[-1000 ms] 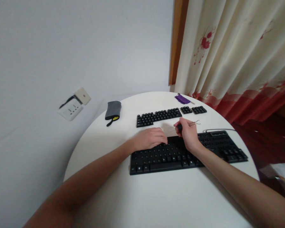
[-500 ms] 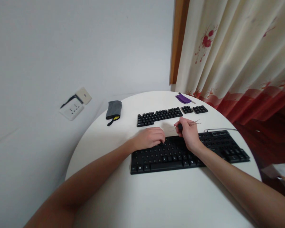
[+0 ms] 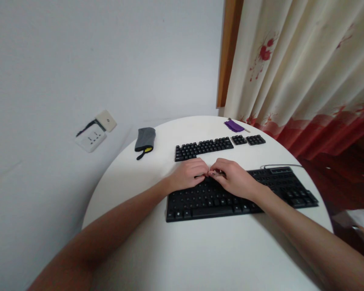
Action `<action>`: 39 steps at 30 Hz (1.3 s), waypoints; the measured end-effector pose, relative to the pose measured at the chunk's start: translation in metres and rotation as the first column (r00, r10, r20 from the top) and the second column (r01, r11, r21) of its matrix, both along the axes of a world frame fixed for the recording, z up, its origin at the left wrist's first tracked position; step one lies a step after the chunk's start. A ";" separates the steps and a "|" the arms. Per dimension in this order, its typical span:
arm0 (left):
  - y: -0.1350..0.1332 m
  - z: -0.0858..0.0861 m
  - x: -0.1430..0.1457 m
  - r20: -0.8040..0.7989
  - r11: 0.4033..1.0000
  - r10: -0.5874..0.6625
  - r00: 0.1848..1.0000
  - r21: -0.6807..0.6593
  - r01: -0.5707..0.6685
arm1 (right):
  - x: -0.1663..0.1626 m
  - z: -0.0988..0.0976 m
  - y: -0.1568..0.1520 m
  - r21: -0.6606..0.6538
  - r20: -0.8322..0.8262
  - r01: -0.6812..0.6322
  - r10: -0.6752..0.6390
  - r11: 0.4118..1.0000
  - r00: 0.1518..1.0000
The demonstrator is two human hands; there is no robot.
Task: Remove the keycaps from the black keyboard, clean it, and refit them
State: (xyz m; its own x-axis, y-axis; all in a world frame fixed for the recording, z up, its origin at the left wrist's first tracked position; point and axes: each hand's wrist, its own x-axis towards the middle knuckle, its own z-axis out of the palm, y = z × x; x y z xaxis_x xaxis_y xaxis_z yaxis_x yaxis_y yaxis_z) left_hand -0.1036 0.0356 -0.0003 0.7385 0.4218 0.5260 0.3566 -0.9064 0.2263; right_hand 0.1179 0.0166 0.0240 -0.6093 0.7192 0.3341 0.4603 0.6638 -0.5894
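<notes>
A black keyboard [image 3: 212, 212] lies across the table, many of its keycaps off and bare switch posts showing in the upper rows. Over its upper left part my left hand [image 3: 190, 173] is closed, fingers curled and fingertips pinched together; whatever is between them is too small to make out. My right hand [image 3: 235, 178] is closed and meets the left fingertips. Within its curled fingers a bit of a thin wire keycap puller [image 3: 221, 173] shows, mostly hidden. Removed black keycaps [image 3: 204, 148] are laid out in rows behind the keyboard.
Two smaller keycap groups [image 3: 255, 140] sit to the right of the main rows. A grey pouch [image 3: 145, 138] lies at the back left, and a purple cloth item [image 3: 234, 125] at the back right. The keyboard cable [image 3: 279, 165] runs off the table's right edge.
My right hand has moved left and down to meet my left hand. The puller's wire ends, plainly visible before, are now mostly hidden. My left hand has barely shifted.
</notes>
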 end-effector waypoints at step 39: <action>0.019 0.031 -0.008 0.131 0.961 0.276 0.952 -0.020 -0.275 | -0.006 -0.016 0.005 0.062 -0.055 0.274 -0.271 0.960 0.961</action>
